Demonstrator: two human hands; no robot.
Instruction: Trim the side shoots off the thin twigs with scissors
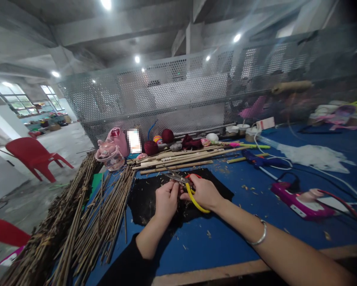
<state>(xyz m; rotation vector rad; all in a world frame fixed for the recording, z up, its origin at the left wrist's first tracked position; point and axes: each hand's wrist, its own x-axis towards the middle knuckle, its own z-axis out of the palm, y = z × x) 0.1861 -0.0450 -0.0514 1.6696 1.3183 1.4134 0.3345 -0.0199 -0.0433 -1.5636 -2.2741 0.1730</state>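
Note:
In the middle of the blue table (190, 248), both hands work over a black cloth (142, 202). My right hand (205, 192) is closed on scissors (198, 201) with yellow and red handles. Their blades point left and reach above my left hand (167, 200). The left fingers are pinched together close to the blades; whatever they hold is hidden or too small to name. Small pale scraps lie on the cloth. Left of the cloth, many thin brown sticks (107, 216) are spread in a loose pile.
Bundled twigs (53, 222) line the left edge. Bamboo sticks (178, 161), dark red yarn balls (151, 147) and a pink cup (110, 157) stand along the back. To the right are a blue glue gun (262, 159), a purple power strip (303, 202), cords and a white plastic glove (312, 157).

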